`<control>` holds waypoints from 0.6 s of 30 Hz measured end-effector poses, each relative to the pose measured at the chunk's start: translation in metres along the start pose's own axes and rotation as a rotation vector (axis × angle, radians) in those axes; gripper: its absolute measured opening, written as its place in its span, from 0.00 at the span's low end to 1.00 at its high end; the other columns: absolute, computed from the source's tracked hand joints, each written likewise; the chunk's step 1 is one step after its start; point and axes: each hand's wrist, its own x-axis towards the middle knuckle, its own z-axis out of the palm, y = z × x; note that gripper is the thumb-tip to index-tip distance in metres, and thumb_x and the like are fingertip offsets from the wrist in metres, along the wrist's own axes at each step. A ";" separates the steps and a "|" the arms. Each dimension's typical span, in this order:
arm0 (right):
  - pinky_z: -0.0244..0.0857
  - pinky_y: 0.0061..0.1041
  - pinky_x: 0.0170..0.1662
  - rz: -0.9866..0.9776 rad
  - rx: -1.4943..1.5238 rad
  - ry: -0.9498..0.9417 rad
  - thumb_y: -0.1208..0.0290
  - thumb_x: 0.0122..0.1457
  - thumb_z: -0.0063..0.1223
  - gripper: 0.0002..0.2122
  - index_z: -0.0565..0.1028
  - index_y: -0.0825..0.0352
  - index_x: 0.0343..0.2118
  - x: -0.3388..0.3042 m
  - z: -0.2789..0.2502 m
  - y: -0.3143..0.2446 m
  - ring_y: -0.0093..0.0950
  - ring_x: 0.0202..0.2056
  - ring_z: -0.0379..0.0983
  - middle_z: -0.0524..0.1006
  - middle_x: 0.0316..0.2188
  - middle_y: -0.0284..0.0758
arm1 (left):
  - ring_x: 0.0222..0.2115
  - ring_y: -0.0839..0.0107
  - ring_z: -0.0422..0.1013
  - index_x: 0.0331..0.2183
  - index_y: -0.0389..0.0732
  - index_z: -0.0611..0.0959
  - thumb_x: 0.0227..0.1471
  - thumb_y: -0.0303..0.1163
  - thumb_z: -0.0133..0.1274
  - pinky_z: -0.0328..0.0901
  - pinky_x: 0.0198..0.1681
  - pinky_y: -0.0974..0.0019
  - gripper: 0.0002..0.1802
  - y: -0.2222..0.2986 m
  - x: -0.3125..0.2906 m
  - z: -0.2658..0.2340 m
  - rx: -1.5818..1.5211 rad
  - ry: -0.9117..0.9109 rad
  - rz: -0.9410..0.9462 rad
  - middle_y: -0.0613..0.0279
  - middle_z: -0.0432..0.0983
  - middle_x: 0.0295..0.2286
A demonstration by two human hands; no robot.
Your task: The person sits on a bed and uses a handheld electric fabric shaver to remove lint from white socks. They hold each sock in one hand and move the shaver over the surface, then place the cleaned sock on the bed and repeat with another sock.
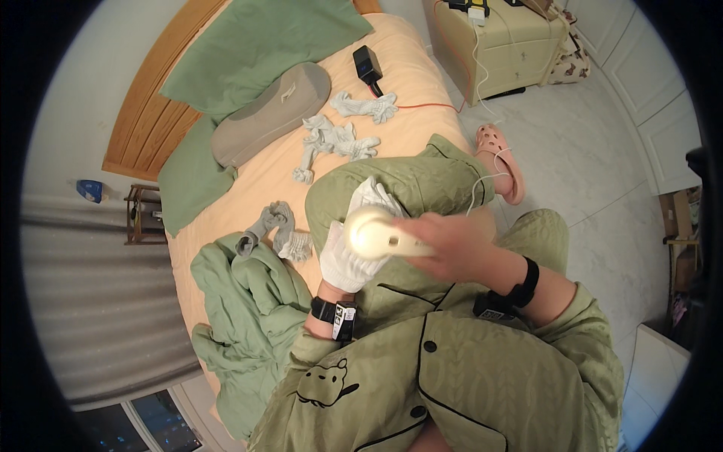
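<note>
My left hand (pixel 343 260) wears a white knit glove and lies over my lap, its fingers stretched forward and partly hidden. Above it, my right hand (pixel 452 245) is wrapped round the handle of a cream fabric shaver (pixel 369 232) with a round head. The head covers the middle of the glove; whether the two touch, I cannot tell. A thin white cord (pixel 474 194) runs past my leg on the right.
Grey knit gloves (pixel 339 139) lie on the peach bed sheet, with more grey knitwear (pixel 279 230) on the left. A black box-shaped device (pixel 367 64) with an orange cable rests near the bed's edge. Around are a grey pillow (pixel 271 113), a green blanket (pixel 248 294) and a cream nightstand (pixel 504 53).
</note>
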 end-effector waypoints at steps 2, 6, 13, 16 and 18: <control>0.72 0.39 0.36 -0.062 0.012 -0.067 0.65 0.53 0.61 0.24 0.71 0.56 0.55 -0.001 0.000 0.000 0.42 0.34 0.77 0.77 0.37 0.38 | 0.59 0.58 0.62 0.59 0.38 0.68 0.65 0.60 0.31 0.54 0.64 0.52 0.38 -0.002 -0.001 -0.002 0.196 -0.019 0.057 0.53 0.66 0.58; 0.72 0.37 0.39 -0.027 0.037 0.267 0.66 0.53 0.62 0.24 0.72 0.60 0.55 0.018 -0.002 0.008 0.42 0.37 0.78 0.78 0.42 0.39 | 0.59 0.57 0.62 0.61 0.35 0.65 0.65 0.60 0.32 0.54 0.65 0.55 0.40 -0.007 0.004 -0.013 -0.437 -0.333 0.088 0.49 0.64 0.59; 0.71 0.34 0.46 0.095 0.071 0.075 0.67 0.53 0.62 0.24 0.73 0.63 0.55 0.021 -0.018 -0.009 0.40 0.45 0.77 0.79 0.43 0.41 | 0.59 0.58 0.61 0.62 0.35 0.64 0.65 0.59 0.30 0.52 0.66 0.55 0.40 -0.007 0.005 -0.011 -0.307 -0.446 0.120 0.51 0.63 0.60; 0.71 0.36 0.43 0.090 0.016 0.177 0.66 0.54 0.60 0.23 0.74 0.62 0.54 0.042 -0.029 -0.007 0.41 0.42 0.77 0.79 0.40 0.41 | 0.60 0.59 0.60 0.62 0.35 0.63 0.66 0.58 0.29 0.51 0.66 0.56 0.38 -0.002 0.004 0.003 -0.606 -0.285 -0.020 0.51 0.62 0.61; 0.70 0.38 0.42 0.166 -0.072 0.087 0.65 0.54 0.59 0.22 0.75 0.63 0.53 0.048 -0.040 -0.011 0.41 0.40 0.77 0.79 0.39 0.42 | 0.61 0.59 0.58 0.63 0.36 0.62 0.67 0.57 0.28 0.50 0.67 0.56 0.38 0.001 0.006 0.010 -0.731 -0.254 -0.091 0.52 0.60 0.62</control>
